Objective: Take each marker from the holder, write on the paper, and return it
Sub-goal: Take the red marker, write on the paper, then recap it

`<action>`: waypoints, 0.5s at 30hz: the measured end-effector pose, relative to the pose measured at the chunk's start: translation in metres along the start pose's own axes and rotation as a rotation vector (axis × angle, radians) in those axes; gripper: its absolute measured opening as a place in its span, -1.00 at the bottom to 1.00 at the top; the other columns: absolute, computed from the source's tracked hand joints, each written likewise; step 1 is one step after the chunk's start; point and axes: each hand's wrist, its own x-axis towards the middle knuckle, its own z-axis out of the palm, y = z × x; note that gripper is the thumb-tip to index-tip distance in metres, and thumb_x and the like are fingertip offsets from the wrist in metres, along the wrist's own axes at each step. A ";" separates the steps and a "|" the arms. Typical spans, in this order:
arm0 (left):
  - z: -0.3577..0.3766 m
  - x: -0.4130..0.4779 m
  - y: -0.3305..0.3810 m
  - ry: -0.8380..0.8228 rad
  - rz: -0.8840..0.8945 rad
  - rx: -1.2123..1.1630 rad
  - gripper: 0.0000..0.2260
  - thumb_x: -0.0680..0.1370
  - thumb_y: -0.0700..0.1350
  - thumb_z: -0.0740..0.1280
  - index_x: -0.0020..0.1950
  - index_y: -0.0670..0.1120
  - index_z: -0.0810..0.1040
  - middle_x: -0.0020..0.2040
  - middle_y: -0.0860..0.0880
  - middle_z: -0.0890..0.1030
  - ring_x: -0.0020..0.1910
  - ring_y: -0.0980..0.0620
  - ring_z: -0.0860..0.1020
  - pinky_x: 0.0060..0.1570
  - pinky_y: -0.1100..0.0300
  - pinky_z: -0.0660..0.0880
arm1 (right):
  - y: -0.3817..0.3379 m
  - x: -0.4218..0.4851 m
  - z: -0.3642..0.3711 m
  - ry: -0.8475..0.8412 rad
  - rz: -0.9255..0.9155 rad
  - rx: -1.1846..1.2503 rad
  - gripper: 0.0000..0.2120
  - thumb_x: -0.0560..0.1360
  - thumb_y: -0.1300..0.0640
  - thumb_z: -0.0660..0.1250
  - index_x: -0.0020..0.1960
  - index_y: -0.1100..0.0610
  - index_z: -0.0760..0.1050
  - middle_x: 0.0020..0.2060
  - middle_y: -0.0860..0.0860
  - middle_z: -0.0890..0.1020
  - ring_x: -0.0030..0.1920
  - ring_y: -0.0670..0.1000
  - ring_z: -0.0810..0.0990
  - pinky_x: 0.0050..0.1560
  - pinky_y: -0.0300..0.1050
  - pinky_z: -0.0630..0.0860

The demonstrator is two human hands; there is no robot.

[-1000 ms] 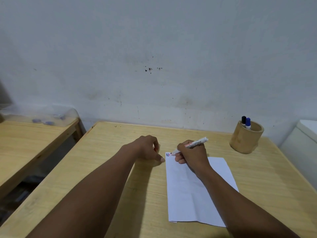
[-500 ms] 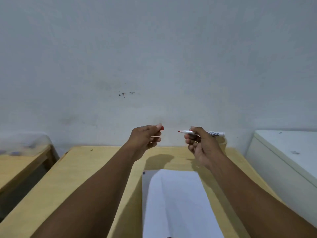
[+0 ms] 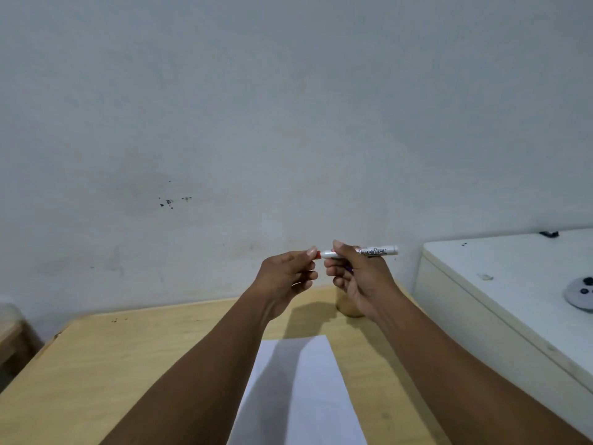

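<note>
Both hands are raised above the wooden table (image 3: 128, 354). My right hand (image 3: 356, 277) grips a white marker (image 3: 375, 251) held level, its front end pointing left. My left hand (image 3: 285, 277) pinches the red cap (image 3: 318, 255), which meets the marker's front end. A white sheet of paper (image 3: 308, 396) lies on the table between my forearms. The bamboo holder (image 3: 348, 305) stands behind my right hand and is mostly hidden by it; its markers are out of sight.
A white cabinet (image 3: 500, 284) stands right of the table with a small round grey object (image 3: 580, 295) and a dark bit (image 3: 549, 233) on top. A second wooden surface (image 3: 9, 332) is at the far left. A grey wall lies behind.
The hands lifted off the paper into the air. The marker turned level, and the left hand brought the red cap against its tip. The camera tilted up and right.
</note>
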 end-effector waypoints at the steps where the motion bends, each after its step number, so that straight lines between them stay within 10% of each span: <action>1: 0.002 0.002 -0.001 0.010 0.006 0.017 -0.86 0.44 -0.04 0.59 -0.16 -0.12 0.79 -0.29 -0.03 0.67 -0.30 0.03 0.66 -0.22 0.21 0.61 | 0.001 0.001 -0.001 -0.005 0.000 -0.004 -0.82 0.55 0.15 0.46 -0.04 0.28 0.60 -0.38 0.12 0.69 -0.46 -0.04 0.64 -0.47 -0.24 0.47; 8: 0.007 0.016 -0.001 0.068 0.048 0.048 -0.85 0.47 -0.08 0.56 -0.26 -0.10 0.76 -0.32 -0.04 0.70 -0.26 0.01 0.68 -0.20 0.23 0.60 | -0.003 0.014 0.002 -0.036 -0.010 -0.046 -0.80 0.56 0.12 0.47 -0.13 0.24 0.58 -0.38 0.12 0.68 -0.45 -0.01 0.68 -0.45 -0.24 0.49; 15: 0.014 0.029 0.020 0.195 0.235 0.278 -0.89 0.49 -0.09 0.56 -0.17 -0.12 0.73 -0.35 -0.01 0.69 -0.28 0.01 0.66 -0.26 0.21 0.58 | -0.028 0.033 -0.029 0.086 0.214 -0.383 -0.33 0.37 -0.45 0.41 -0.14 0.22 0.54 -0.40 0.16 0.65 -0.57 -0.03 0.53 -0.56 -0.24 0.34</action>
